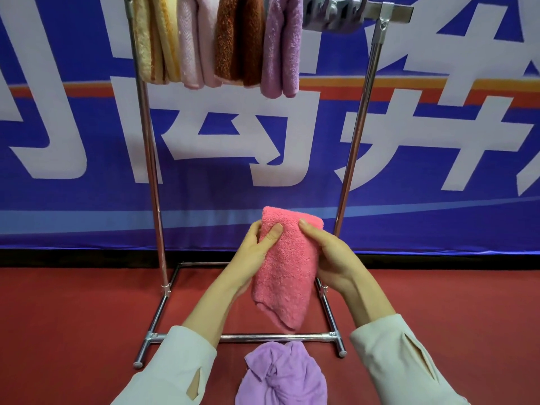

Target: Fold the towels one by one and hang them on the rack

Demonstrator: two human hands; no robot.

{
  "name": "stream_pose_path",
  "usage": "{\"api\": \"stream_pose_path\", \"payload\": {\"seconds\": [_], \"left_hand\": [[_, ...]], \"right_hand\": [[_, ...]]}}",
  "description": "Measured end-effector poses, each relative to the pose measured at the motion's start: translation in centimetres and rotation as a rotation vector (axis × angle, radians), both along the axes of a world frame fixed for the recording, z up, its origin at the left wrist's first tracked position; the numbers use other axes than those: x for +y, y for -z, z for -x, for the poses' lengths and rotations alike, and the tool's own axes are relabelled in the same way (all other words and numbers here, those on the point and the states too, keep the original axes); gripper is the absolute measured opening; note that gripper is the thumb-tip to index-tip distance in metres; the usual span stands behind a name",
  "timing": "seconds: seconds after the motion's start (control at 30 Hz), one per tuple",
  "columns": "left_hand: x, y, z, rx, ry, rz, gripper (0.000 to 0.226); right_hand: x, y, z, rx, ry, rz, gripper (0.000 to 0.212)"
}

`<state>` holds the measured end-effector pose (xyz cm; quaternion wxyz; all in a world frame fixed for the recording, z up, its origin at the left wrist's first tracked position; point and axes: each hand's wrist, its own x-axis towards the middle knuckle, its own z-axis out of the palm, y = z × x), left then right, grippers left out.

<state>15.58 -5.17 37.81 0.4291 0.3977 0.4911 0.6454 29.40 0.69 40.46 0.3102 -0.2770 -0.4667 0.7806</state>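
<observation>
Crumpled at the bottom centre of the frame, a lilac towel [282, 375] lies in a heap on the red counter [73, 317], just in front of the rack's front base bar. Your pale sleeves [175, 366] come in from the lower left and lower right on either side of it.

Both your hands are closed on a pink towel [289, 273] held up in the middle of the frame. Your left hand [251, 252] grips its left edge, with the thumb pressed on the front face and the fingers curled round behind. Your right hand [330, 255] grips the right edge near the top, with the thumb on the front and the fingers hidden behind the cloth. The pink towel is folded into a narrow strip. Its top stands above your thumbs and its lower end hangs free, with one corner pointing down above the base bar.

A chrome rack [149, 159] stands on the counter behind your hands, its two uprights running to the top of the frame. On its top rail, upper left to upper centre, four folded towels hang side by side and touching: a yellow towel [155, 39], a pale pink towel [195, 42], a rust towel [238, 39] and a mauve towel [282, 48]. Grey hooks [336, 13] sit on the rail just right of the mauve towel.

Behind the rack a blue banner [87, 141] with large white characters and an orange stripe fills the wall.
</observation>
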Motion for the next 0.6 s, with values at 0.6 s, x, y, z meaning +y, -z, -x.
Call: {"api": "stream_pose_path", "payload": {"seconds": [0.6], "left_hand": [[0.0,-0.6,0.5,-0.123,0.144,0.133,0.05]], "right_hand": [[0.0,1.0,0.1,0.012,-0.009,-0.236,0.04]]}}
